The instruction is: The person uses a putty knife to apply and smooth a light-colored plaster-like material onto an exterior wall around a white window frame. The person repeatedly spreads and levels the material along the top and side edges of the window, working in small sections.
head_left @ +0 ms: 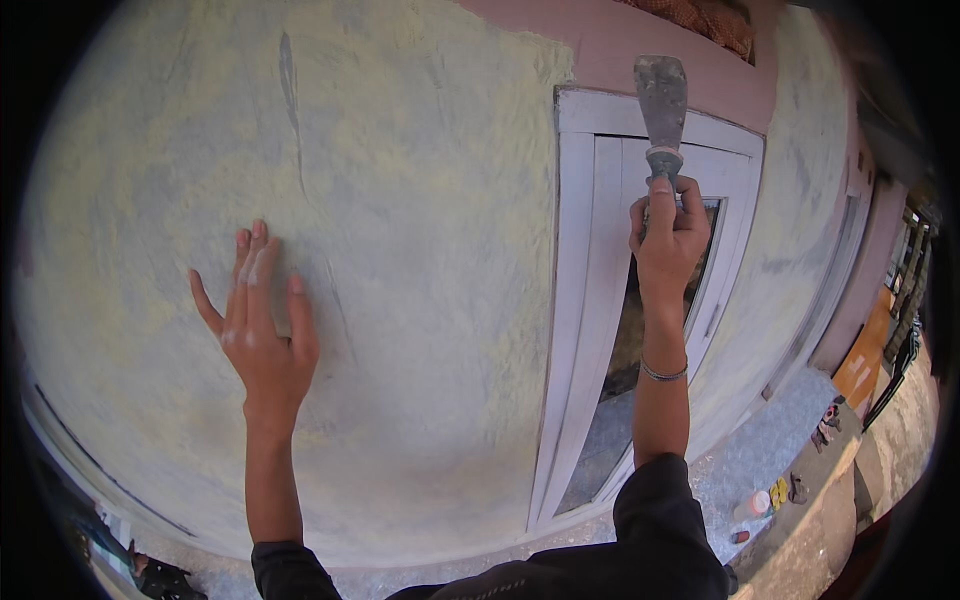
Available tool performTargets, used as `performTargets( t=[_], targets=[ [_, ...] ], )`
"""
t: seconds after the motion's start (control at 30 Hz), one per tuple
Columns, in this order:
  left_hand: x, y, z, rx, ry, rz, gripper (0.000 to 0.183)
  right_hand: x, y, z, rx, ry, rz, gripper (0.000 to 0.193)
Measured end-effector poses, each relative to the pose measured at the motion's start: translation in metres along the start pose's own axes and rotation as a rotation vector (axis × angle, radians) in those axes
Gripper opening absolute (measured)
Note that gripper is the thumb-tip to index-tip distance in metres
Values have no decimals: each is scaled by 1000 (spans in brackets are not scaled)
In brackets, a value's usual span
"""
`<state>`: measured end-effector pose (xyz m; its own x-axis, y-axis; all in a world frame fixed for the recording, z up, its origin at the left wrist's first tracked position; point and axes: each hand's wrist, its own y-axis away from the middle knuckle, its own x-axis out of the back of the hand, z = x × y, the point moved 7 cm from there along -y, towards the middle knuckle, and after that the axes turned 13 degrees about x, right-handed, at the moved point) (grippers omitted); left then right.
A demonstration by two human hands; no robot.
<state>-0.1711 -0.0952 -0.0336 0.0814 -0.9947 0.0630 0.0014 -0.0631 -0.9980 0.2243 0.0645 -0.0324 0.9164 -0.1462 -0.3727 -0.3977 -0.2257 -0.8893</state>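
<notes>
My left hand (268,325) is raised against the patchy yellow and grey wall (430,240), its fingers spread and holding nothing. White dust or paste marks its fingers; whether the palm touches the wall I cannot tell. Up to the right, my right hand (668,235) grips a putty knife (662,105) by its dark handle, thumb along the near side. The blade points upward and is smeared grey. Behind that hand stands a white-framed door (585,300) with a glass pane. Above my left hand, a long grey streak (291,100) runs down the wall.
Pink-painted wall (640,40) borders the door frame at the top. On the floor at the lower right are a light-coloured tub (752,505), yellow slippers (779,492) and other footwear. An orange board (862,350) leans farther off. A dark bundle (165,580) lies at the lower left.
</notes>
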Motion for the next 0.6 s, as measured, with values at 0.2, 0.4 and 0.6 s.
performTargets(
  t=[0.2,0.4,0.6],
  targets=[
    [0,0,1,-1,-10,7,34,-4,-4,-5,154,262,-151,21],
    [-2,1,3,27,-4,36,33,7,-11,0,66,102,-47,21],
    [-4,4,4,23,15,42,34,0,-17,-11,217,298,-193,25]
  ],
)
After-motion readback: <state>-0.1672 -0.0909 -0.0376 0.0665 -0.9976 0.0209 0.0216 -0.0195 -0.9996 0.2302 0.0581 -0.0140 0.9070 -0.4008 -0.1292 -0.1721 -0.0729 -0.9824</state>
